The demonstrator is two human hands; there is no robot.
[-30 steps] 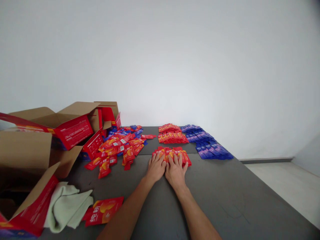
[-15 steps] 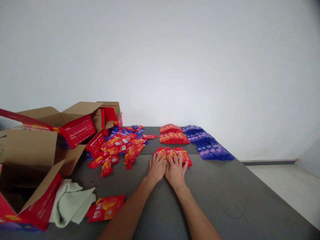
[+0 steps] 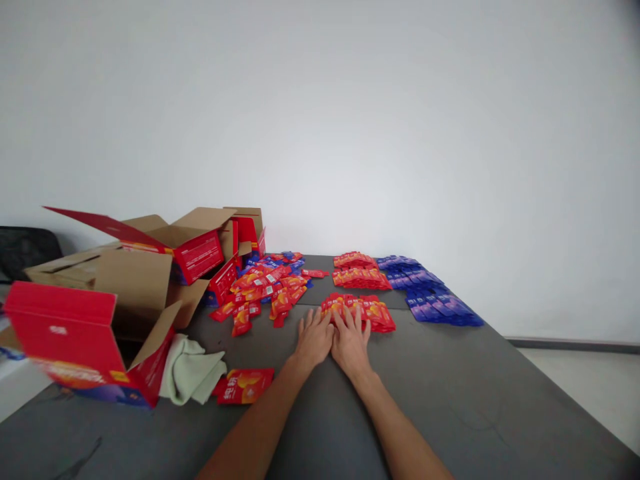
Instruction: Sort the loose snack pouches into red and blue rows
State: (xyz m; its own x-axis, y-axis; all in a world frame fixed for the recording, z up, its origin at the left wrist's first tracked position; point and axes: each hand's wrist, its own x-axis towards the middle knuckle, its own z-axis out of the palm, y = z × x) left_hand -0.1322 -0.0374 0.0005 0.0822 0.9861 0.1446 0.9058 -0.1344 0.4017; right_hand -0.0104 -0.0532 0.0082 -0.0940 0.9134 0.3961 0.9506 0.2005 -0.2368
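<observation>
A row of overlapping red sachets [image 3: 377, 315] with orange fruit prints lies flat on the dark grey table [image 3: 425, 387]. The fingers of my right hand [image 3: 351, 341] are spread over its near left part, touching the sachets. Beside it, my left hand [image 3: 314, 339] rests at the row's left end, fingers stretched out and mostly on the table. The two hands touch or nearly touch at the thumbs, and neither grips anything. Behind are two more red sachet rows [image 3: 363, 279]; to the right lie several blue sachet rows [image 3: 440, 305].
A loose heap of mixed red and blue sachets [image 3: 270, 283] lies left of the rows. Open red cardboard boxes [image 3: 65, 327] crowd the left side. Near them are a pale green cloth [image 3: 193, 373] and a larger red pouch [image 3: 246, 387]. A white wall [image 3: 320, 133] stands behind.
The view has turned left, showing more of the boxes and a dark chair back. Against the red row, both hands have slid slightly left and back, uncovering more of the sachets.
</observation>
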